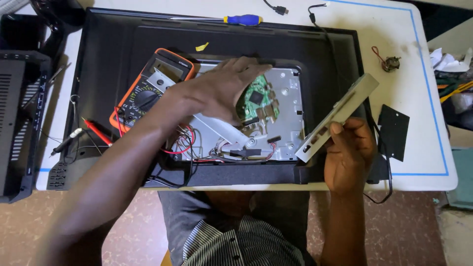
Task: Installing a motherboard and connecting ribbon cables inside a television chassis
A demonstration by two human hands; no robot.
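Observation:
A black flat-screen monitor [113, 44] lies face down on a white table [423, 148], its back opened onto a silver metal chassis [288, 106]. My left hand [219, 91] reaches across the chassis and grips a green circuit board [258, 98], lifting it on edge. My right hand [350, 152] holds a long silver metal bracket [340, 116], tilted up to the right above the monitor's right side. Red and black wires [185, 143] bundle at the chassis' lower left.
An orange-cased multimeter [148, 86] rests on the monitor, its red probe [96, 130] to the left. A yellow-and-blue screwdriver [241, 19] lies at the back. A black plate [394, 130] and a small part [391, 63] sit right. A black device [17, 123] stands far left.

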